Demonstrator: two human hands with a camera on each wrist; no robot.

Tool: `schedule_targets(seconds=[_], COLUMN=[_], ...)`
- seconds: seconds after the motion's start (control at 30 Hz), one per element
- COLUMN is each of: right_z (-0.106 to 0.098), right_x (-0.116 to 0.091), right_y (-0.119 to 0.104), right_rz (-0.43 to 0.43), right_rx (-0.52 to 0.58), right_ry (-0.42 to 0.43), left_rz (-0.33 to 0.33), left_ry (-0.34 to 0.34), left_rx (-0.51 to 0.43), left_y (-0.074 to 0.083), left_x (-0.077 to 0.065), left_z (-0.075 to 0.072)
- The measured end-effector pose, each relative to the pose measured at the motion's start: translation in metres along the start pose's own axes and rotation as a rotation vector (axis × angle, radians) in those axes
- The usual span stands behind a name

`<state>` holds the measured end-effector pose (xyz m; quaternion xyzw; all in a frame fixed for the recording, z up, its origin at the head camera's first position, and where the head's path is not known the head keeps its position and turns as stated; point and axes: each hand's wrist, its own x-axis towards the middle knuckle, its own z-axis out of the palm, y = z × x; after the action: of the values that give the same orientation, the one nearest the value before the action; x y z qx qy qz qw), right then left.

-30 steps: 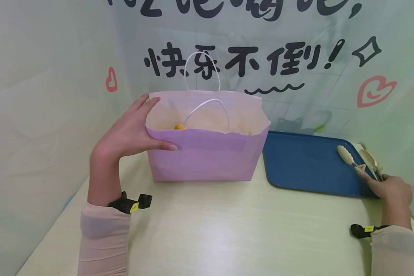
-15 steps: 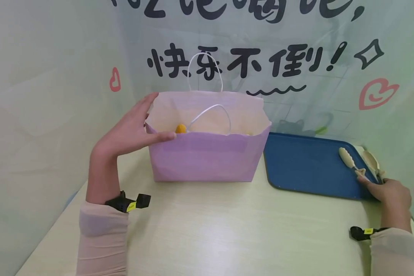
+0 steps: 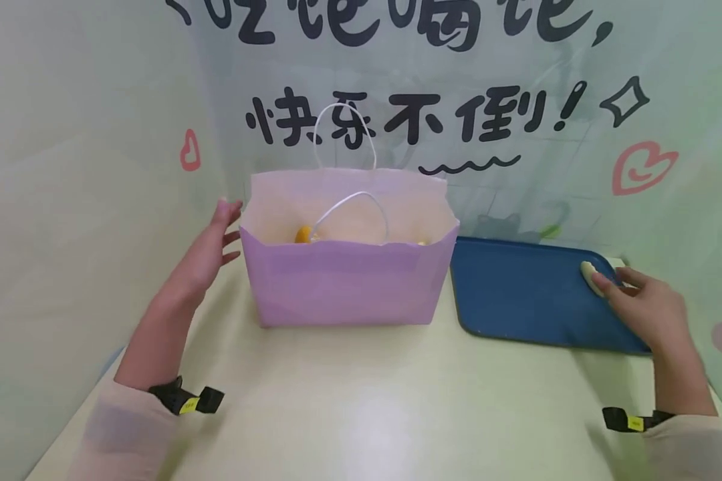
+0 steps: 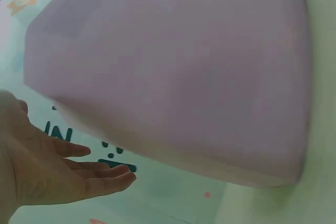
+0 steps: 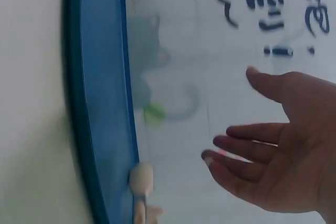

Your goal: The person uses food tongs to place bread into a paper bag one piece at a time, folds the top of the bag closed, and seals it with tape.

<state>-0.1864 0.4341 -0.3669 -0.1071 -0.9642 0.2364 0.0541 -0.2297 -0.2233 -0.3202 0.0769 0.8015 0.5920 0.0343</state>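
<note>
A lilac paper bag (image 3: pixel 343 284) with white handles stands upright on the table. Part of a round orange-yellow thing (image 3: pixel 303 234) shows inside it; its kind is hidden. My left hand (image 3: pixel 201 257) is just left of the bag, fingers loosely extended and apart from the bag's side (image 4: pixel 173 77) in the left wrist view. My right hand (image 3: pixel 650 310) hovers over the right end of the blue tray (image 3: pixel 517 294), holding nothing. Below it, tongs with a cream tip (image 3: pixel 590 278) lie on the tray, largely hidden by the hand; the right wrist view shows the tongs (image 5: pixel 140 179) apart from the fingers.
The pale table (image 3: pixel 361 394) stretches in front of the bag and tray. A printed curtain (image 3: pixel 361 73) with black lettering hangs close behind them, and a plain sheet (image 3: pixel 78 167) closes the left side.
My left hand has let go of the bag's left rim and moved left and down. My right hand has released the tongs and lifted up from the tray's right edge.
</note>
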Motion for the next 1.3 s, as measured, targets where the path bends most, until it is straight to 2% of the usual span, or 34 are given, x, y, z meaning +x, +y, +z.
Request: schedule_targets(seconds=[0.07,0.13,0.23,0.3,0.37,0.47,0.6,0.7,0.83,1.03,1.17,1.3], right_z=[0.016,0.034,0.066,0.086,0.104,0.124,0.139,0.145,0.151,0.160,0.165,0.169], right_x=[-0.006,-0.013,-0.025,-0.033,-0.038,-0.043,-0.044,-0.038,-0.019,0.022,0.047,0.063], right_y=[-0.028,-0.059,-0.098,-0.119,-0.135,-0.153,-0.168,-0.174,-0.181,-0.188,-0.190,-0.194], right_rz=[-0.181,-0.328,-0.449,-0.476,-0.480,-0.465,-0.444,-0.424,-0.375,-0.270,-0.227,-0.206], right_rx=[0.154,0.349,0.601,0.711,0.767,0.848,0.925,0.946,0.980,1.035,1.071,1.092], right_ry=[-0.082,-0.207,-0.403,-0.495,-0.546,-0.591,-0.616,-0.595,-0.523,-0.438,-0.413,-0.398], left_rz=[-0.033,-0.066,-0.108,-0.122,-0.124,-0.105,-0.073,-0.067,-0.061,-0.024,-0.030,-0.041], left_ry=[0.005,0.000,-0.017,-0.026,-0.019,0.002,0.027,0.057,0.087,0.057,0.050,0.059], left_rx=[-0.029,-0.054,-0.055,-0.044,-0.040,-0.060,-0.097,-0.107,-0.117,-0.078,-0.061,-0.066], left_y=[-0.012,-0.022,-0.034,-0.040,-0.046,-0.053,-0.060,-0.062,-0.064,-0.072,-0.071,-0.074], left_x=[-0.007,-0.015,-0.024,-0.027,-0.030,-0.031,-0.026,-0.013,0.017,0.063,0.091,0.118], left_z=[0.007,0.015,0.026,0.032,0.037,0.043,0.053,0.059,0.064,0.069,0.069,0.069])
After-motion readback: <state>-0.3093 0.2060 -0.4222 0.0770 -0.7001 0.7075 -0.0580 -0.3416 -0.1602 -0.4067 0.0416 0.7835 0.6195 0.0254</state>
